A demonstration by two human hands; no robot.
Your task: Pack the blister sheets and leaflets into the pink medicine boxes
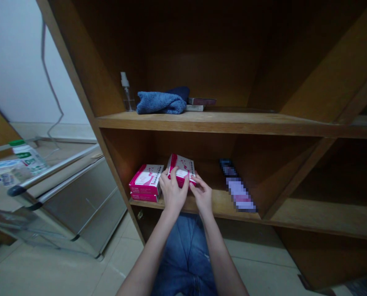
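Note:
A pink and white cardboard box [183, 163] is held between my two hands over the lower shelf, its top tilted towards me. My left hand [173, 190] grips its left and front side, with fingers bent over the pink front face. On the right, my right hand [202, 191] has its fingertips closed on the box's right front corner. Just left of it, similar pink and white boxes [146, 181] lie stacked near the shelf's left wall. The underside of the held box is hidden behind my hands.
On the upper shelf [220, 123] are a clear spray bottle [128, 96], a folded blue cloth [161, 102] and flat boxes [197, 107]. A pixelated object [240, 191] lies right of my hands. A metal-framed cart [75, 201] with a green-capped bottle [29, 156] stands left.

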